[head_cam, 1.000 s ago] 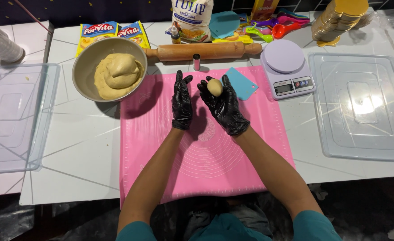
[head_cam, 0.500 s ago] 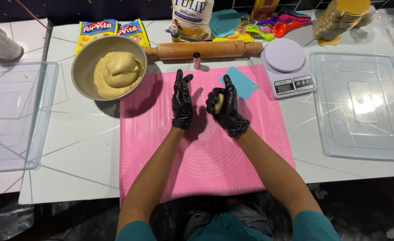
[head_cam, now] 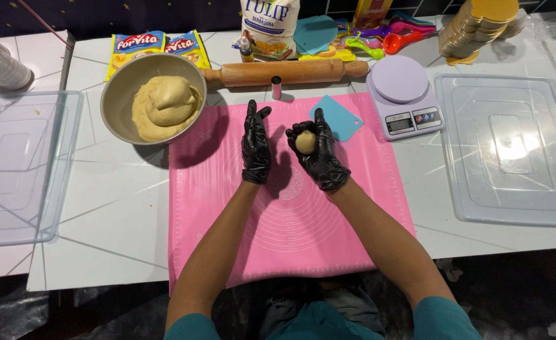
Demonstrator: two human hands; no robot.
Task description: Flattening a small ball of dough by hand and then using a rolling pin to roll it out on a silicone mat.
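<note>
Head camera, looking down at a white worktop. A person wearing black gloves holds both hands above a pink silicone baking mat (head_cam: 290, 208). The right hand (head_cam: 316, 151) is cupped palm-up, its fingers curled loosely around a small dough ball (head_cam: 306, 142) that sits in the palm, apparently so the ball stays cradled without being squashed. The left hand (head_cam: 255, 145) is open and empty, fingers straight and pointing away, palm turned towards the ball and just beside it, a stance that suits rolling dough between two palms.

To the left of the mat, touching its corner, a metal bowl (head_cam: 117, 94) holds a large mound of the same pale dough (head_cam: 164, 107). A wooden rolling pin (head_cam: 284, 71) lies across the far edge of the mat, with a small dark-capped vial (head_cam: 276, 87) in front of it. A teal plastic scraper (head_cam: 341, 118) rests on the mat near the right hand, and a lilac kitchen scale (head_cam: 404, 94) stands beside it. Clear plastic lids (head_cam: 511, 151) lie at both ends of the table. Nothing lies between the hands or on the mat beneath them.
</note>
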